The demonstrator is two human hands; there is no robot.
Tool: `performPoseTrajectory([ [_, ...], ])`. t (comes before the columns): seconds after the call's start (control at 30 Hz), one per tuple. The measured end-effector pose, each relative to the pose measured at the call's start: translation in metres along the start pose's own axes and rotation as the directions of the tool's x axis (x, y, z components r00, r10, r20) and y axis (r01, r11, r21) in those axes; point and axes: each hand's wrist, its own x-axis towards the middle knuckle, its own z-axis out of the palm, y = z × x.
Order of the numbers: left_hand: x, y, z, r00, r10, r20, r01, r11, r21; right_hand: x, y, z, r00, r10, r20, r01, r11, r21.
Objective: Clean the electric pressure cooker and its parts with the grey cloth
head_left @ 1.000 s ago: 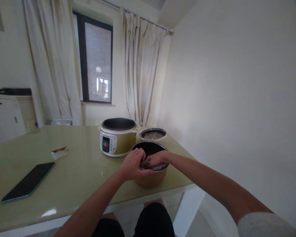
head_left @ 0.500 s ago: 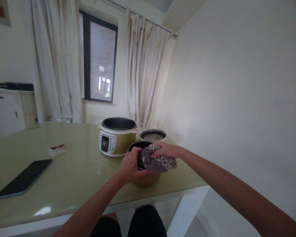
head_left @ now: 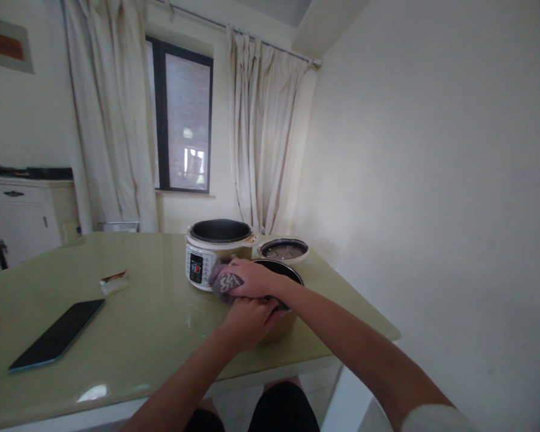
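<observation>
A round cooker inner pot (head_left: 281,329), dark inside and golden brown outside, is at the table's near edge. My left hand (head_left: 252,321) grips its near rim, thumb toward the inside. My right hand (head_left: 254,279) is closed on a grey patterned cloth (head_left: 227,283) at the pot's left side, crossing above my left hand. The cloth hides part of the pot's left rim. Just behind stands the white and gold electric pressure cooker (head_left: 199,267) with its top uncovered and a control panel in front.
A round lid (head_left: 284,249), inner side up, lies behind the pot near the right wall. On the left are a black tablet (head_left: 58,336) and a small packet (head_left: 114,283). The green table (head_left: 153,342) ends close in front of me.
My right hand has carried the cloth from the pot's right rim across to its left side, over my left hand. My left hand stays on the near rim.
</observation>
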Motion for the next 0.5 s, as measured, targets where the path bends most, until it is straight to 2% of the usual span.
performPoseTrajectory([
  [0.03, 0.0, 0.001, -0.001, 1.0, -0.021, 0.018, 0.021, 1.0, 0.016, 0.006, 0.006, 0.006, 0.999, 0.023, 0.024, -0.024, 0.999, 0.021],
  [0.13, -0.004, -0.003, -0.004, 0.997, -0.016, 0.08, 0.013, 0.999, 0.04, 0.007, 0.028, 0.013, 0.977, 0.211, -0.009, -0.211, 0.977, -0.008],
  [0.2, -0.008, -0.008, -0.006, 0.994, 0.019, 0.111, -0.024, 0.999, 0.048, -0.006, 0.044, 0.009, 0.947, 0.319, -0.033, -0.321, 0.939, -0.123],
  [0.3, -0.012, -0.015, -0.007, 0.991, 0.05, 0.12, -0.057, 0.997, 0.056, -0.036, 0.064, 0.0, 0.891, 0.449, -0.062, -0.44, 0.824, -0.356],
  [0.33, -0.012, -0.016, -0.007, 0.992, 0.056, 0.114, -0.063, 0.996, 0.057, -0.047, 0.067, -0.001, 0.879, 0.472, -0.071, -0.455, 0.784, -0.422],
  [0.4, -0.011, -0.017, -0.005, 0.993, 0.06, 0.098, -0.066, 0.996, 0.059, -0.064, 0.07, 0.0, 0.889, 0.451, -0.071, -0.418, 0.74, -0.526],
  [0.5, -0.009, -0.016, -0.004, 0.995, 0.051, 0.085, -0.055, 0.997, 0.048, -0.076, 0.069, 0.006, 0.937, 0.345, 0.057, -0.242, 0.755, -0.609],
])
